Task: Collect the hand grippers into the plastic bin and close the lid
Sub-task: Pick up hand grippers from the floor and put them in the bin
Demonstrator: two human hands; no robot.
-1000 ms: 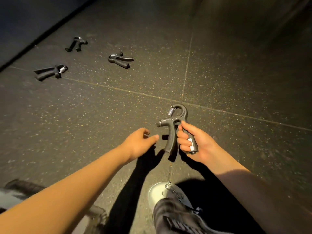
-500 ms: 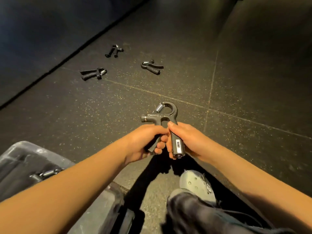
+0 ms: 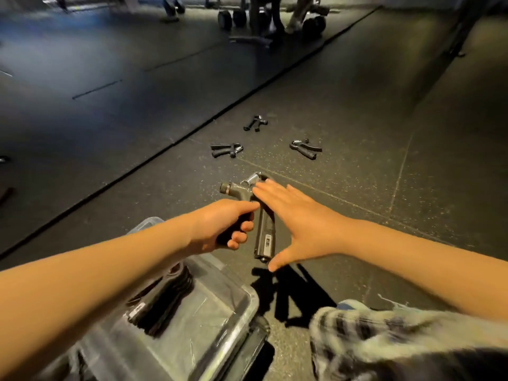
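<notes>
My left hand [image 3: 224,225] grips one handle of a black hand gripper [image 3: 262,232] held above the floor, just beyond the clear plastic bin [image 3: 220,320]. My right hand [image 3: 299,221] is spread flat beside the gripper's other handle, fingers straight, holding nothing. The bin sits at the lower left with its top uncovered and at least one black gripper [image 3: 162,298] lying inside. Three more grippers lie on the floor farther off: one on the left [image 3: 226,150], one at the back [image 3: 255,123], one on the right [image 3: 305,148].
The floor is dark speckled rubber with tile seams. A black strip [image 3: 192,133] runs diagonally along a mirrored wall on the left. Gym equipment with wheels [image 3: 264,17] shows at the top. My checked trouser leg [image 3: 384,334] is at the lower right.
The gripper passed from my right hand to my left; my right hand let go and spread flat. The view swung so the bin now shows more fully below my left arm.
</notes>
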